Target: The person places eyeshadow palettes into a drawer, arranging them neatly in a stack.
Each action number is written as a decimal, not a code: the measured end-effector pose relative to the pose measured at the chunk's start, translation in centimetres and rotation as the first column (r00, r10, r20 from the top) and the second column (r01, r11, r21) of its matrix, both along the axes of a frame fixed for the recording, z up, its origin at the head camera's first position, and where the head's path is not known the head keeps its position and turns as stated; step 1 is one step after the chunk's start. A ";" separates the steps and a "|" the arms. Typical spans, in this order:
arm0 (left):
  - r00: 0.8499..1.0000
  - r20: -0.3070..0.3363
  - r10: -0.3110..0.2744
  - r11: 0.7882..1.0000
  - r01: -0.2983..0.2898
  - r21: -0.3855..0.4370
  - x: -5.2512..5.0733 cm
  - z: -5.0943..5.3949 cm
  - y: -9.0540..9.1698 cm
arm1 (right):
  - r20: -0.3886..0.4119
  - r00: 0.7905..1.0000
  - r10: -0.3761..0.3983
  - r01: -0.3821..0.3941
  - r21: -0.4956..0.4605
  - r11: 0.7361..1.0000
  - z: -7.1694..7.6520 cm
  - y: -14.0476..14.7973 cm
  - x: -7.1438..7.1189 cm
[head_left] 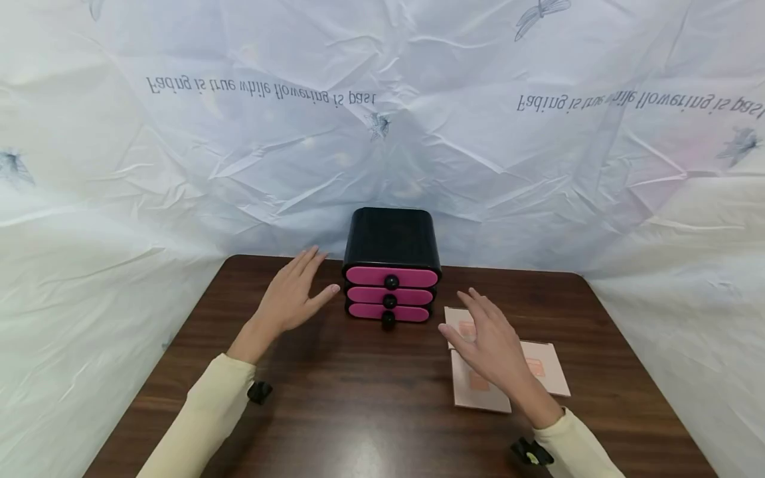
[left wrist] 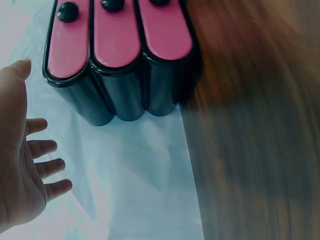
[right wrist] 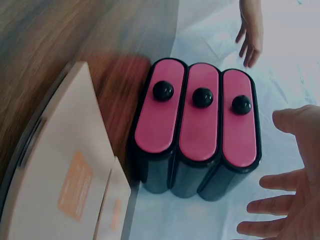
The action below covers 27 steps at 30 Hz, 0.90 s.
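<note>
A small black drawer cabinet [head_left: 391,239] with three pink drawer fronts and round black knobs stands at the back of the table, its drawers all closed. To its left, my left hand [head_left: 293,292] hovers with straight fingers and holds nothing. My right hand [head_left: 490,332] is held in the air on the other side, fingers extended, above several flat pale pink boxes [head_left: 481,392] with orange labels. In the right wrist view the drawer fronts [right wrist: 199,115] appear sideways beside the right hand [right wrist: 285,200]. Neither hand touches the cabinet.
The dark wooden table [head_left: 358,398] has rounded back corners. A wrinkled white sheet [head_left: 299,166] with printed lettering hangs behind it and along both sides. One pale box [head_left: 546,368] lies farther right, partly behind the right forearm.
</note>
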<state>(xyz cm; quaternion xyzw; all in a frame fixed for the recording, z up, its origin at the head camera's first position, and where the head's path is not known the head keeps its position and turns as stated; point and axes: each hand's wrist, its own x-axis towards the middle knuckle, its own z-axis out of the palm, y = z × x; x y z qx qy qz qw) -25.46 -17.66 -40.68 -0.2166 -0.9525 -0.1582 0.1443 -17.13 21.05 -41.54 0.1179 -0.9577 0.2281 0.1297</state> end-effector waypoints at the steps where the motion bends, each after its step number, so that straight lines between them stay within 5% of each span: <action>1: 1.000 0.001 -0.011 1.000 0.011 0.018 -0.3 0.1 0.1 | -0.009 1.000 0.004 -0.004 -0.011 1.000 0.0 -0.3 -0.1; 11: 0.980 0.126 -0.156 0.957 0.118 0.266 -2.8 0.9 1.0 | -0.044 0.999 0.007 -0.013 -0.146 0.989 -0.6 -2.8 -1.8; 19: 0.965 0.130 -0.229 0.928 0.177 0.328 -4.8 0.8 1.8 | -0.020 0.999 0.042 -0.046 -0.277 0.960 -1.2 -4.8 -2.8; 27: 0.951 0.157 -0.264 0.913 0.195 0.357 -5.7 0.7 2.7 | 0.034 0.997 0.075 -0.052 -0.444 0.894 -2.1 -6.8 -4.2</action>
